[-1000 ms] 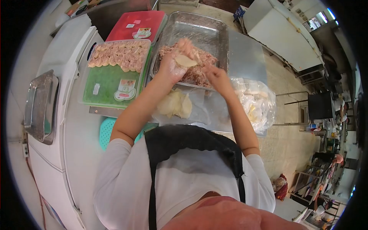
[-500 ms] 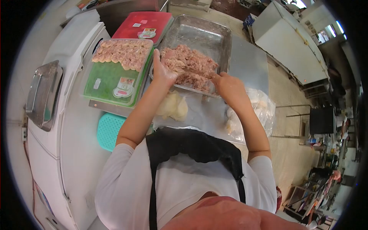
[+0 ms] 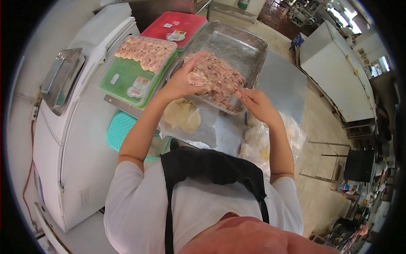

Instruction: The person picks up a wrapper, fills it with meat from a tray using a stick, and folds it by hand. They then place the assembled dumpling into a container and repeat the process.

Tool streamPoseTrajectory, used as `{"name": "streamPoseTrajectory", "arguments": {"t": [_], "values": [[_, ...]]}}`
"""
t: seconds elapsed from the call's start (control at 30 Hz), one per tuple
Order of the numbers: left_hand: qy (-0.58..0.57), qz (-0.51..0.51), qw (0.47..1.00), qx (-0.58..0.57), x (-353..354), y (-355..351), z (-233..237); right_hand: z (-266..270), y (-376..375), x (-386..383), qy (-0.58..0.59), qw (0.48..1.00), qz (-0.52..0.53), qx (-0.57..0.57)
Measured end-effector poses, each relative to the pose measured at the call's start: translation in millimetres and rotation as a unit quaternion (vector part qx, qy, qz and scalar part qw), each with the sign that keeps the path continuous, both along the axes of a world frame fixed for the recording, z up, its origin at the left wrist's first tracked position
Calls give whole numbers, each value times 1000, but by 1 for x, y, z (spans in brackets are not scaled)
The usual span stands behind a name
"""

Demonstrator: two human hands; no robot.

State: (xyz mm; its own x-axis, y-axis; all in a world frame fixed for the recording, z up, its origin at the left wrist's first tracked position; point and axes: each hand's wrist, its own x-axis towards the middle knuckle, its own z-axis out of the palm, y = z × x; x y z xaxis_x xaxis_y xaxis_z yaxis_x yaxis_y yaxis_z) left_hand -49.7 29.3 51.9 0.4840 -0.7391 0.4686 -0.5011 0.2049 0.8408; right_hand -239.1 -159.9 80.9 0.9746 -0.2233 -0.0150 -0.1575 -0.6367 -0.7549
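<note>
My left hand [image 3: 182,83] is at the near left edge of a metal tray [image 3: 249,37], its fingers curved round a pale round wrapper [image 3: 196,79] with some meat on it. A mound of ground meat [image 3: 222,80] fills the near part of this tray. Over the tray's near right corner, my right hand [image 3: 257,103] has thumb and fingers pinched together beside the meat. Whatever lies in that pinch is too small to make out. Below the left wrist, a pile of thin round wrappers [image 3: 182,116] rests on white paper.
At left, a green tray [image 3: 127,82] carries rows of filled dumplings [image 3: 146,51]. A red lidded container [image 3: 175,27] stands behind it. A clear plastic bag [image 3: 258,144] lies by my right forearm, and a turquoise basket [image 3: 120,131] by my left. A white freezer [image 3: 91,127] borders the left.
My left hand has turned, bringing the wrapper with meat into clearer view. My right hand has shifted slightly down and right. The camera view has moved, and the wrapper pile shows more fully.
</note>
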Motion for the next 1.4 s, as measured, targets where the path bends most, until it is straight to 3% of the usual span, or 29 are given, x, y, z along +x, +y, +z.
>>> {"name": "streamPoseTrajectory", "arguments": {"t": [0.1, 0.23, 0.3, 0.4, 0.43, 0.53, 0.63, 0.7, 0.8, 0.93, 1.0, 1.1, 1.13, 1.23, 1.27, 1.33, 1.4], "values": [[17, -101, 984, 149, 0, 3, 14, -7, 6, -3, -51, 998, 35, -5], [-41, -89, 977, 191, 7, 6, -2, -45, -7, 4, -67, 994, 90, -14], [-99, -91, 965, 226, 12, 2, -12, -53, -26, 13, -68, 990, 90, -81], [135, 23, 962, 237, 29, -8, -64, -41, -10, 9, -86, 972, 9, -217], [130, 25, 962, 240, 31, -10, -66, -36, 0, 9, -95, 958, -32, -268], [110, 25, 954, 276, 31, -12, -70, -76, 8, 18, -130, 962, -6, -242], [103, 15, 942, 320, 26, -8, -59, -105, -22, 17, 44, 935, -23, -351], [143, 9, 938, 315, 19, 8, -46, -103, -32, 3, 46, 947, -32, -317], [-71, 15, 978, 194, 23, 24, -29, -66, -19, -11, 22, 977, -83, -196], [-82, -52, 985, 146, 33, 29, -18, -29, 15, -10, -107, 993, -54, -22], [-82, -130, 977, 145, 44, 24, -15, -36, 43, 8, -112, 993, -20, -33], [-112, -122, 975, 149, 68, 34, -25, -30, 42, 25, -105, 989, 19, -102], [-61, -133, 976, 163, 73, 38, -22, -22, 42, 30, -101, 986, 32, -132], [50, -130, 970, 199, 86, 47, -14, 15, 66, 34, -35, 968, -105, -226], [63, -108, 971, 205, 88, 46, -13, 15, 80, 38, -80, 967, -104, -220], [76, -115, 966, 217, 97, 46, -17, 7, 109, 48, -166, 959, -106, -204], [73, -173, 956, 228, 112, 40, -26, -36, 94, 63, -132, 953, -112, -248]]}}
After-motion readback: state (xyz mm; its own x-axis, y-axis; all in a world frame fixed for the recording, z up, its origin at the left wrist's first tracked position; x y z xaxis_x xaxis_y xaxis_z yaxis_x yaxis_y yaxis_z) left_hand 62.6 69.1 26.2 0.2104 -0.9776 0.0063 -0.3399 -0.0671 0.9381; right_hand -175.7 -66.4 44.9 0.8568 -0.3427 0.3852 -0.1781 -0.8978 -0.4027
